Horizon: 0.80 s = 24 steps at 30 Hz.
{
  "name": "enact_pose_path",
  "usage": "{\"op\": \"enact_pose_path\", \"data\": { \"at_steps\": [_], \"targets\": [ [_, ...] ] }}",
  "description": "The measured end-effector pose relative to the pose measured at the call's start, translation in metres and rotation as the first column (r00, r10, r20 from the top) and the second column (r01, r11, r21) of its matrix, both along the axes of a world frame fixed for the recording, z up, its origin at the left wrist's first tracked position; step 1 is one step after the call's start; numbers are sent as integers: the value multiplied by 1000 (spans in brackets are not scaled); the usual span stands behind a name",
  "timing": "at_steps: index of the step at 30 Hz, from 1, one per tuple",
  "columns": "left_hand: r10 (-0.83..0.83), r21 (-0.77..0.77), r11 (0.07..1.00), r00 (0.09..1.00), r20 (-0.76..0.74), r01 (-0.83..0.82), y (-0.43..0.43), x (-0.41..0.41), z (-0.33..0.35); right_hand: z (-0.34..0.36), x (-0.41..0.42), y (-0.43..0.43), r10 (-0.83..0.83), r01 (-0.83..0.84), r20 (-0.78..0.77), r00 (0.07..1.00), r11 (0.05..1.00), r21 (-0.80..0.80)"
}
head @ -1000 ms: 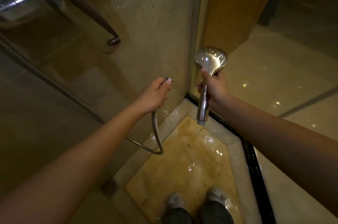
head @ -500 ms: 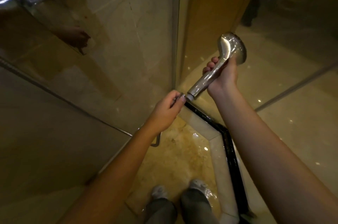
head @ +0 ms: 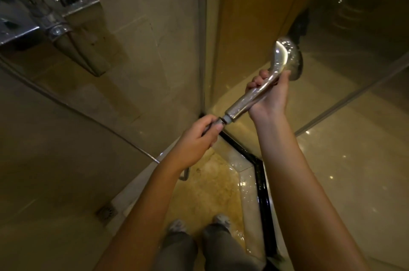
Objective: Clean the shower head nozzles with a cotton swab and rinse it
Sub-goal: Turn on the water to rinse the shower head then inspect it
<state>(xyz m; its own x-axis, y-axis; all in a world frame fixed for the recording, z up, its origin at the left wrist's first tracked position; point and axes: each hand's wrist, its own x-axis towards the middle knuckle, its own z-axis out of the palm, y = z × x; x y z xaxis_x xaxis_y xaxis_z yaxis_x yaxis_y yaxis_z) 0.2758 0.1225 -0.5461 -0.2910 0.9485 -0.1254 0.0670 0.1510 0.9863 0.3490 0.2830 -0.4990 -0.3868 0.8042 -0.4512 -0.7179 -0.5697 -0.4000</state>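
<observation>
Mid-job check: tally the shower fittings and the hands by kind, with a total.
Chrome handheld shower head: 1
Flexible metal hose: 1
Chrome wall mixer tap: 1
Square floor drain: 1
Bare hands: 2, left hand and right hand
Total: 6

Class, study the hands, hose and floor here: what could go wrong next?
The left hand holds the hose end against the handle of the shower head, gripped by the right hand; a crooked joint might leak. The floor looks wet underfoot, so the person could slip.
</observation>
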Motion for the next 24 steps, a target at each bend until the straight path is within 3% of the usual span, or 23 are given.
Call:
{"op": "enact_pose_path", "data": {
  "at_steps": [6,10,16,19,24],
  "targets": [
    [59,62,996,995,85,-65,-1,17,8,24,10,-14,43,-45,23,999,990,131],
    [184,61,981,982,41,-186,-1,21,24,30,16,-20,197,-198,31,980,948,248],
    [222,22,975,975,14,-222,-10,26,36,36,40,-23,354,-441,263,898,735,515],
    [187,-4,982,975,123,-188,-17,27,40,37,47,-20,446,-481,205,871,691,539],
    [-59,12,998,899,434,59,-29,16,48,42,52,-20,604,-505,17,797,650,568]
  ]
}}
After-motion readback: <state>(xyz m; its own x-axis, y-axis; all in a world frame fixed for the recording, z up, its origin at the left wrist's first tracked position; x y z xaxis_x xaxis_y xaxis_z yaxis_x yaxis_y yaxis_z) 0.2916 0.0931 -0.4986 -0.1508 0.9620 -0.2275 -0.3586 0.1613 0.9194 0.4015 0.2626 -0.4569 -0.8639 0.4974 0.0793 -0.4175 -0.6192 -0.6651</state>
